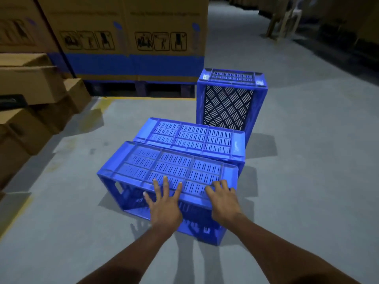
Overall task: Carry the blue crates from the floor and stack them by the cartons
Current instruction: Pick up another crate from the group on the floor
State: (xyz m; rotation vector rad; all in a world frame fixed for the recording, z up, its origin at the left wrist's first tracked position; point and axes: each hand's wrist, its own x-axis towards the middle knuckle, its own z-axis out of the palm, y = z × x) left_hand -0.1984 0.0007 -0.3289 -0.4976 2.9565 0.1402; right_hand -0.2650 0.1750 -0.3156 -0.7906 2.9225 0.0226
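Crates lie in a tight cluster on the grey floor (307, 181): the nearest crate (164, 171) rests on its long side with a slotted wall facing up, a second crate (190, 138) lies the same way, touching it behind, and a third crate (231, 99) stands on end just beyond, its mesh bottom toward the camera. Both hands are on the near top edge of the nearest crate, the left hand (164, 203) flat with fingers spread, the right hand (223, 199) with fingers curled over the rim; neither has closed a full grip, which reads as steadying or tipping the crate before a lift. Lying on its side, it offers the rim and the handle slot at its left end as holds. Small cartons (30, 99) are piled to the left, and large cartons (127, 37) sit on a pallet ahead. Open floor between the cluster and the cartons leaves room to carry leftward; the right side is also clear.
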